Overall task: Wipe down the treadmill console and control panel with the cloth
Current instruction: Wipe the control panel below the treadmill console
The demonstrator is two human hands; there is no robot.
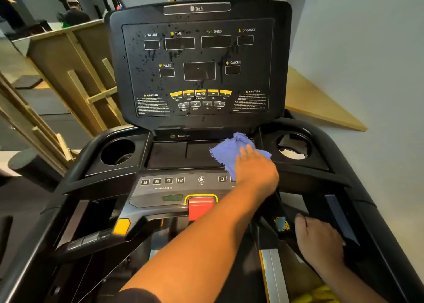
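The black treadmill console stands upright ahead, its display face speckled with wet droplets and drip streaks. Below it lies a flat tray, then the control panel with number keys, a fan button and a red stop key. A blue cloth lies on the right end of the tray. My left hand presses flat on the cloth, covering its near part and the panel's right keys. My right hand is wrapped around the right handrail.
Cup holders sit at both ends of the tray: left, and right with crumpled paper inside. A wooden frame leans at the left. A person is far back left. A grey wall is close on the right.
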